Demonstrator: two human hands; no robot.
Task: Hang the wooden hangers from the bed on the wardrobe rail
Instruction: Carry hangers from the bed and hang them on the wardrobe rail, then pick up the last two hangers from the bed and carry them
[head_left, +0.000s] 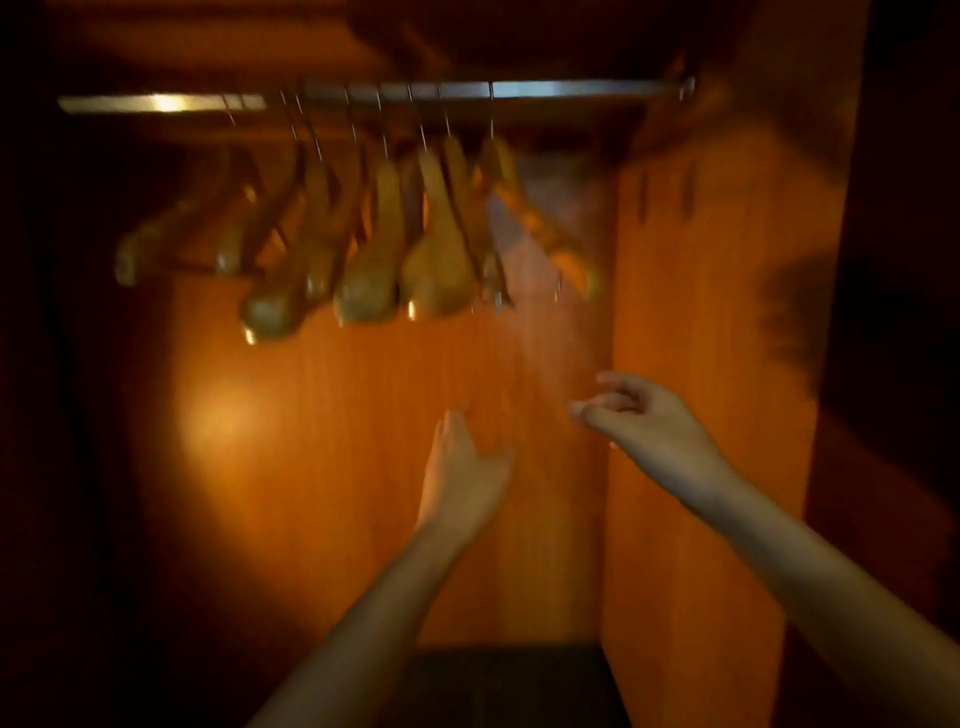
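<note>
I am seeing several wooden hangers (363, 234) hanging on the wardrobe rail (571, 88). Below them, my left hand (462, 467) is reaching up, fingers spread, empty; my right hand (644, 415) is hovering with fingers loosely curled, holding nothing.

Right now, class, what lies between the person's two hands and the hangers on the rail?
Nothing: the head view shows only bare wardrobe back panel between left hand, right hand and wooden hangers.

light: dim, warm orange | source: soft pool on the wardrobe back panel (223, 421), left of centre | glare: bright spot on the rail (166, 103) | shadows: corners and edges near black | blur: hangers (415, 249) and both hands smeared, soft throughout
</note>
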